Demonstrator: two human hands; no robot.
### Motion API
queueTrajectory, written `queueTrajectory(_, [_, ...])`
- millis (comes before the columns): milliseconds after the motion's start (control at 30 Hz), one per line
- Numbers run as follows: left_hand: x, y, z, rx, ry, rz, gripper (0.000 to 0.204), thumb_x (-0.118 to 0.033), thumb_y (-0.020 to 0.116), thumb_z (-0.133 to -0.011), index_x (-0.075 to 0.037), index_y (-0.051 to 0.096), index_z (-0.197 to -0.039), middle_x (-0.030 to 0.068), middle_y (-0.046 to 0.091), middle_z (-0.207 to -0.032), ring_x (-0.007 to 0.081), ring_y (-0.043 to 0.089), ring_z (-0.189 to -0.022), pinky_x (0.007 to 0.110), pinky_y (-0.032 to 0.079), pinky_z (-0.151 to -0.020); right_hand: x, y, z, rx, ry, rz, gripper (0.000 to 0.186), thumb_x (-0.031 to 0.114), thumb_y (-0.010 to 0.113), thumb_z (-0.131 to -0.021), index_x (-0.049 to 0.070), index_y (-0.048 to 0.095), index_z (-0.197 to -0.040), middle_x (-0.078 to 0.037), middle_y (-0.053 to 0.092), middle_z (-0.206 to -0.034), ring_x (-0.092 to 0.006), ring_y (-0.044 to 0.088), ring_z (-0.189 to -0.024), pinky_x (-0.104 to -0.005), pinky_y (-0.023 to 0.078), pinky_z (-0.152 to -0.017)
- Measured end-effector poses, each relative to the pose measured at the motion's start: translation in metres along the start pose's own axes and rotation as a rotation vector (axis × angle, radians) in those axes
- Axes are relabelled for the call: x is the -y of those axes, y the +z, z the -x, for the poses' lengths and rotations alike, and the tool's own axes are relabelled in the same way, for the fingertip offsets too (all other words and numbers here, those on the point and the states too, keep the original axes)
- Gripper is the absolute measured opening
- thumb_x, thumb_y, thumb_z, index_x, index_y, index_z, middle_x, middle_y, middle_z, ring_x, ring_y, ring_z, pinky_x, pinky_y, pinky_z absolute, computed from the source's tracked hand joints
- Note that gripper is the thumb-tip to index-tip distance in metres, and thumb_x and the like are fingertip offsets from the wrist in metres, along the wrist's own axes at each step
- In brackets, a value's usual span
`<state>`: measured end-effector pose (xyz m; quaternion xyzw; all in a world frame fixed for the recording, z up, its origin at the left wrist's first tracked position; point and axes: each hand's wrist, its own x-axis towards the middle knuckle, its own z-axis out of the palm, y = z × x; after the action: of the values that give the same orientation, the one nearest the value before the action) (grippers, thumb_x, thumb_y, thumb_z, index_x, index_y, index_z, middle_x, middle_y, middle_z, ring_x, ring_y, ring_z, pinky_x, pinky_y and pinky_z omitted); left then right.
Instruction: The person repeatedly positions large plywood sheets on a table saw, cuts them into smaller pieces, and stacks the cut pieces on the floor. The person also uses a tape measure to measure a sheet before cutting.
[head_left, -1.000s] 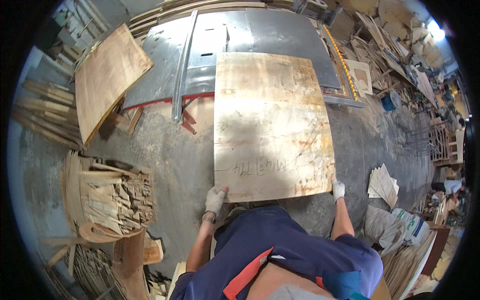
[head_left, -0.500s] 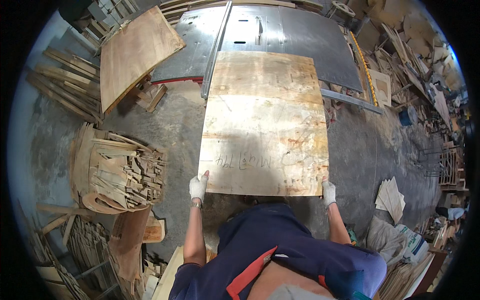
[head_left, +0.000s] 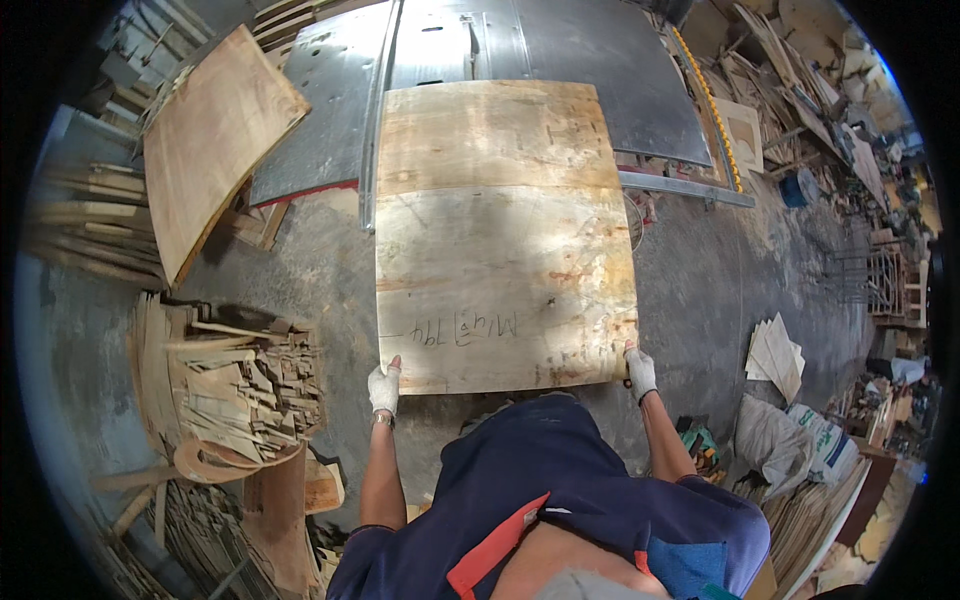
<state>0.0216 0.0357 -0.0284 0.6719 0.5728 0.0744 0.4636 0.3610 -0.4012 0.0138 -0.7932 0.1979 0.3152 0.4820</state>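
Observation:
A large pale plywood sheet, stained and pencil-marked, stretches away from my body, its far part over the grey metal saw table and its left edge beside a long metal rail. Both hands wear white gloves with some bare fingertips showing. My left hand is closed on the near left corner of the sheet, thumb on top. My right hand grips the near right corner. Whether the sheet's far end rests on the table or is held just above it, I cannot tell.
Another plywood board leans at the table's left end. Offcuts are heaped at the lower left. Wood scraps, sacks and a blue bucket stand at the right. Grey concrete floor shows around the sheet.
The sheet has shifted leftward across the table front, closer to the metal rail, and sits higher in the picture than a second ago. Both my hands have moved with it, still gripping.

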Motion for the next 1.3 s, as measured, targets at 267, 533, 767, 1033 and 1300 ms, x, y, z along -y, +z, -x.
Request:
queueTrajectory(267, [-0.044,0.013,-0.067,0.032,-0.034,0.11,0.048,-0.045,0.071,-0.089,0.003,0.069,-0.091,0.0047,0.066,-0.074,0.0124,0.055,-0.066,0.031,0.046,-0.063,0.063,0.027,-0.047,-0.022,0.012,-0.009,0.047,0.053,0.062,-0.092,0.007,0.065,-0.083,0.002,0.052,-0.063,-0.0095,0.044,-0.043,-0.0266,0.032,-0.035])
queueTrajectory(533, [-0.095,0.017,-0.115,0.144,-0.212,0.065,0.052,-0.053,0.073,-0.084,-0.001,0.065,-0.086,0.0039,0.062,-0.07,0.0164,0.058,-0.06,0.032,0.047,-0.058,0.105,0.051,-0.087,-0.101,0.013,0.045,0.046,0.052,0.064,-0.091,0.008,0.066,-0.081,0.002,0.054,-0.06,-0.011,0.045,-0.041,-0.0285,0.032,-0.036])
queueTrajectory(767, [-0.149,0.033,-0.094,0.033,0.651,-0.893,0.109,-0.058,0.084,-0.06,0.0,0.041,-0.141,0.0252,0.034,-0.152,0.0424,0.025,-0.144,0.045,0.03,-0.115,0.117,0.058,-0.102,-0.086,0.028,-0.009,0.042,0.047,0.066,-0.091,0.006,0.069,-0.083,0.0,0.058,-0.062,-0.0115,0.049,-0.045,-0.0308,0.035,-0.041])
queueTrajectory(1033, [-0.166,0.048,-0.144,0.34,0.604,-0.836,0.114,-0.037,0.089,-0.059,-0.001,0.03,-0.15,0.0288,0.022,-0.157,0.0508,0.019,-0.144,0.047,0.028,-0.117,0.143,0.081,-0.151,-0.125,-0.066,0.046,0.046,0.048,0.066,-0.09,0.002,0.072,-0.093,-0.003,0.06,-0.063,-0.0163,0.053,-0.048,-0.032,0.041,-0.046])
queueTrajectory(1300, [-0.18,0.071,-0.203,0.297,0.648,-0.92,0.109,-0.036,0.088,-0.062,-0.003,0.032,-0.15,0.0276,0.024,-0.157,0.0503,0.025,-0.142,0.048,0.031,-0.115,0.212,0.128,-0.155,-0.589,-0.606,0.935,0.054,0.044,0.071,-0.081,0.012,0.064,-0.124,-0.019,0.046,-0.146,-0.0378,0.042,-0.135,-0.05,0.039,-0.105])
